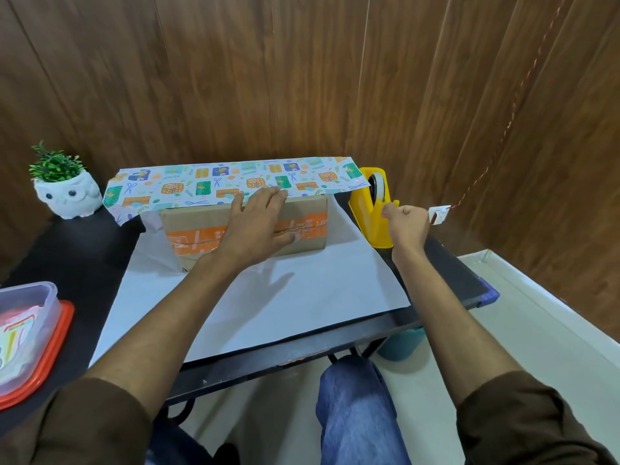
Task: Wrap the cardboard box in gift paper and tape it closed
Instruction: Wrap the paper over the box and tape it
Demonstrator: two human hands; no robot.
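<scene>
Head view: box (188, 226) sits on table (67, 253), on the paper (268, 307), white side up. Paper's far edge is folded forward over the box top, printed side up. Left hand (255, 226) lies flat on the box top, fingers straight, tips on the folded paper edge. Right hand (406, 223) is at the yellow dispenser (365, 213) just right of the box, fingers curled, thumb and forefinger pinching the tape (379, 186) end at the cutter. Owl planter (67, 196) far left; lidded tub (27, 317) near left.
</scene>
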